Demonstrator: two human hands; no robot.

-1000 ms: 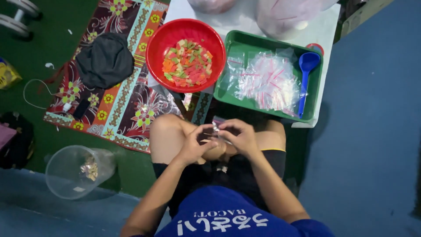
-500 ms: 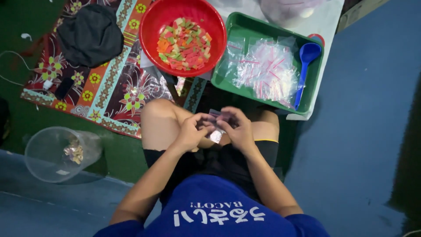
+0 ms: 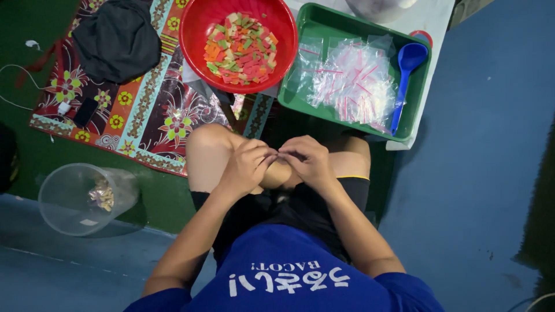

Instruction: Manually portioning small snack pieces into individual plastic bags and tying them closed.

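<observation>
I sit with my legs folded, and both hands meet over my knee. My left hand (image 3: pixel 245 164) and my right hand (image 3: pixel 309 162) pinch fingertips together on a small clear plastic bag (image 3: pixel 281 152), which the fingers almost entirely hide. Just beyond my knees stands a red bowl (image 3: pixel 186 40) full of small red, orange and green pieces (image 3: pixel 240 49). To its right is a green tray (image 3: pixel 324 29) holding a heap of empty clear zip bags (image 3: pixel 352 81) and a blue spoon (image 3: pixel 404 69).
A clear plastic tub (image 3: pixel 66 202) with a few pieces inside lies on its side at my left. A black cloth (image 3: pixel 118 37) rests on a patterned mat (image 3: pixel 144 115). Blue floor (image 3: pixel 485 173) spreads to the right.
The view has shifted closer over the hands. The little bag that showed between my fingers earlier is now nearly covered as the fingertips have closed together.
</observation>
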